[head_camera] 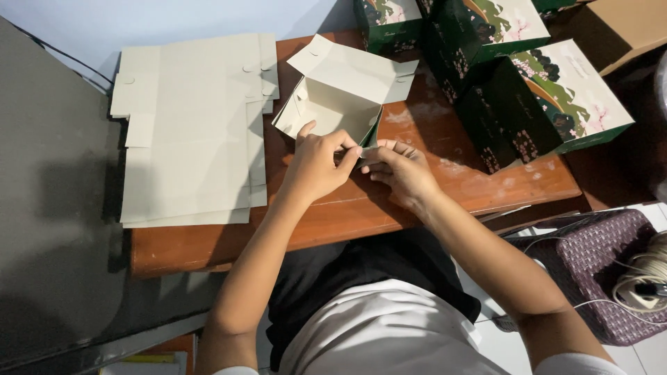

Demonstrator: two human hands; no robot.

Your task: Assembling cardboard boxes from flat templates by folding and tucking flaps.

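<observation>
**On the worktop: one carton half-assembled, stock flat and finished alongside**

At the far right of the reddish-brown wooden worktop stand the finished cartons: rectangular boxes, dark green on the sides, with a pale top panel showing a landscape print of green hills and pink blossom. At least four are in view, packed close together and touching, some cut off by the upper edge of the view. Behind them, in the top right corner, sits a plain brown cardboard box.

At the left end of the worktop lies a stack of flat blanks: unfolded pale grey-beige card, plain side up, with tabs and small round notches along the upper edge. The stack overhangs the worktop's left side.

Between stack and finished cartons, just in front of the person, sits the open carton. Its inside is plain pale card; a sliver of dark green outer face shows at the near right corner. The lid flap stands open and leans back, with side tabs spread.

The left hand and right hand meet at that near corner, fingertips touching. Each grip is closed, pinching the carton's corner edge.

Lower right, off the worktop, a purple woven basket stands beside a coil of pale cord.
</observation>
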